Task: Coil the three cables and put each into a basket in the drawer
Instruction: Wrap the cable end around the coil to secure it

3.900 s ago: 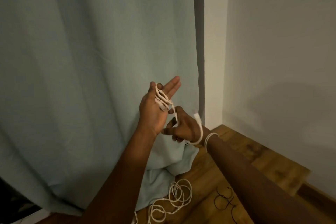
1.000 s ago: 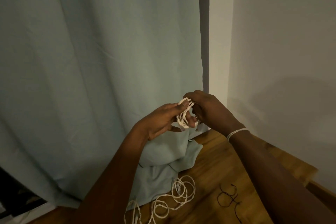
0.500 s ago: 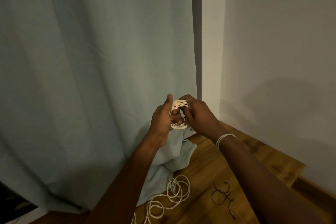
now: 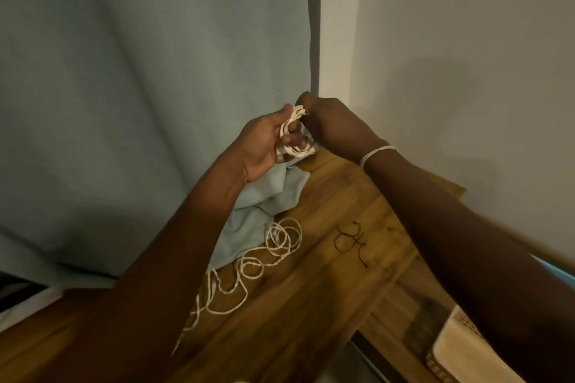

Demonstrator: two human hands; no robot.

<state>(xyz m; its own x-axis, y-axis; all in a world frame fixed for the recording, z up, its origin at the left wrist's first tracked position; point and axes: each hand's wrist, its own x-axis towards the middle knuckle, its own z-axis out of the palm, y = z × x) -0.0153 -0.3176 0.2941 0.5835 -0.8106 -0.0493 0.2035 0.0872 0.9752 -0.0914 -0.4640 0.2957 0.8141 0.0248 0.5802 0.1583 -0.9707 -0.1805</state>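
The basket (image 4: pixel 460 348) has come into view at lower right. At centre frame, the left hand (image 4: pixel 264 146) and right hand (image 4: pixel 329 124) now both curl round the finished white coil (image 4: pixel 294 134) (ready to drop in); two cables wait on the desk (image 4: pixel 326 283).

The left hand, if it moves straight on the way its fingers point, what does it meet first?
Its fingers point right, toward the right hand. The left hand already grips the white cable coil, so it would likely press straight into the right hand, which pinches the same coil. Depth is uncertain.
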